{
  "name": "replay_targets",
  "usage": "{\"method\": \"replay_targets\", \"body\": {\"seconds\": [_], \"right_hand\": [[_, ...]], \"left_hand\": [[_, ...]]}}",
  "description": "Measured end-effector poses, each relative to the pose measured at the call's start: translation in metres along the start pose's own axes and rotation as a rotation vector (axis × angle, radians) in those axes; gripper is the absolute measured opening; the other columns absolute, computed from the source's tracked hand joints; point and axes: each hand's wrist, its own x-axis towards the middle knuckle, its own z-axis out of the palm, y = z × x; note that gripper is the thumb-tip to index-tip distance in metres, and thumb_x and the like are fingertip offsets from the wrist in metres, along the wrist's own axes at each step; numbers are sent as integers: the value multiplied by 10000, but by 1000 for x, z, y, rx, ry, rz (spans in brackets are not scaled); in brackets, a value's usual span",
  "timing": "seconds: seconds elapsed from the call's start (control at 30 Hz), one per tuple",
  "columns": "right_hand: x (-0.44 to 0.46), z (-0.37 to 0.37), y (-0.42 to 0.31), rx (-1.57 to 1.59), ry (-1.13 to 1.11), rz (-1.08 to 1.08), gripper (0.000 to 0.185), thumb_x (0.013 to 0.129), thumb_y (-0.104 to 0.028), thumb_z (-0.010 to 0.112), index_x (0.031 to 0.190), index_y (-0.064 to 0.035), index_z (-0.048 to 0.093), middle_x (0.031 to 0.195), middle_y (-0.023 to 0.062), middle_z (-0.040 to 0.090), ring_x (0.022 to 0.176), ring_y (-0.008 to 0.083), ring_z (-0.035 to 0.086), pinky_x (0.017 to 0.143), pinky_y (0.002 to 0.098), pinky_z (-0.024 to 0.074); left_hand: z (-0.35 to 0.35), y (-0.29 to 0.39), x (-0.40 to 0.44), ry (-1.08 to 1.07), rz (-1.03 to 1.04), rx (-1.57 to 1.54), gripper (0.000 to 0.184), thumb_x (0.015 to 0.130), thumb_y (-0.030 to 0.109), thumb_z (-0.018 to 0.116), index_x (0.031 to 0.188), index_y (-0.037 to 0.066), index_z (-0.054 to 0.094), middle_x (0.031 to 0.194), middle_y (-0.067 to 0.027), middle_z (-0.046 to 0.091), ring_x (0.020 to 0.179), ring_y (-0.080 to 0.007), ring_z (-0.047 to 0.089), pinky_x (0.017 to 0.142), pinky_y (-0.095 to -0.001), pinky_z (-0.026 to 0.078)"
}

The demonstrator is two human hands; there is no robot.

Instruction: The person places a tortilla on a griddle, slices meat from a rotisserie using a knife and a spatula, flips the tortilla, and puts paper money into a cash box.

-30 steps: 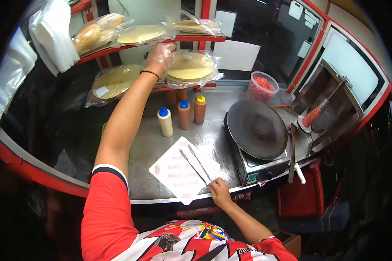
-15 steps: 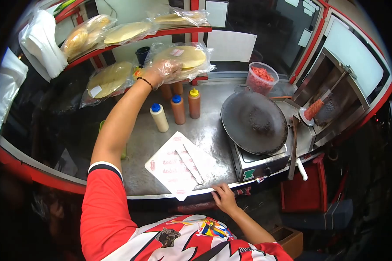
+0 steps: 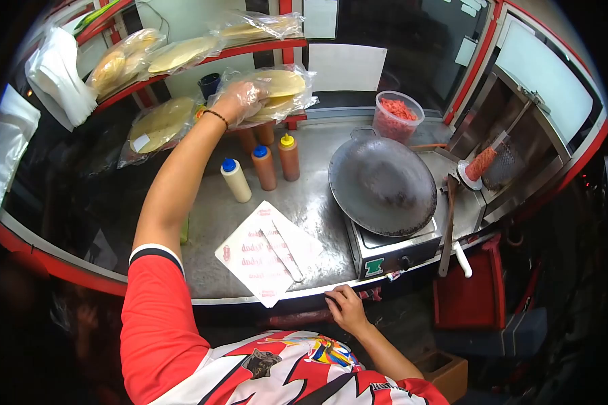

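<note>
the white square paper sheet (image 3: 250, 253) bore repeated red print (image 3: 256, 261) reading "kebab". the green label (image 3: 373, 267) on the boxy silver metal stove (image 3: 395, 254) and the dark lettering (image 3: 382, 387) on the red-and-white jersey (image 3: 213, 374) could not be read.

A steel counter (image 3: 307, 202) ran across the middle of the frame. On it stood three bottles (image 3: 264, 169) left of centre, a paper sheet (image 3: 248, 260) below them, a stove (image 3: 395, 254) right of centre and a tub (image 3: 397, 126) above it. At upper left, the upper shelf (image 3: 260, 48) carried bagged buns (image 3: 118, 66) and flatbreads (image 3: 184, 55); whether the flatbread bag (image 3: 284, 84) by the lower shelf (image 3: 296, 119) touched it was unclear.
</note>
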Motion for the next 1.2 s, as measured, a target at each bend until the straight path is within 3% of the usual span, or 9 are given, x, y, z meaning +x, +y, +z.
{"method": "replay_targets", "body": {"seconds": [0.07,0.17,0.37,0.57,0.87,1.2], "right_hand": [[-3,0,0,13,-10,8,196,883,-101,722,1075,-59,717,1004,131,632,896,321,660,784,406,539],[-6,5,3,20,-28,8,201,883,-99,721,1080,-60,717,1009,132,631,903,319,662,787,405,541],[2,4,-6,28,-55,-6,202,887,-97,716,1086,-59,717,1015,136,632,910,324,662,799,405,542],[-1,3,-6,29,-45,-2,199,888,-89,713,1082,-50,714,1012,143,632,910,329,661,798,404,541],[-8,4,-4,25,-34,-1,208,889,-85,707,1093,-44,705,1012,143,631,903,327,661,784,399,540],[-10,5,-2,24,-13,-20,212,869,-58,717,1079,-39,709,1000,129,637,904,317,655,779,399,542]], "left_hand": [[12,-7,-11,167,155,-88,276,928,291,682,1087,73,740,1058,-168,728,951,-385,682,862,-446,547],[14,-6,-12,75,-10,-420,263,919,286,692,1051,64,744,1026,-153,734,944,-371,685,849,-429,548],[25,1,-8,97,-49,-311,260,911,298,666,986,61,743,987,-152,732,918,-370,687,837,-433,548],[14,15,-4,20,69,67,253,900,319,632,898,83,723,921,-156,718,865,-385,678,809,-474,546],[26,6,-9,118,64,-101,295,921,375,610,975,117,745,994,-132,722,928,-359,683,834,-440,551],[35,5,-10,188,76,-86,231,916,291,640,948,77,721,948,-119,699,888,-350,668,796,-446,552]]}}
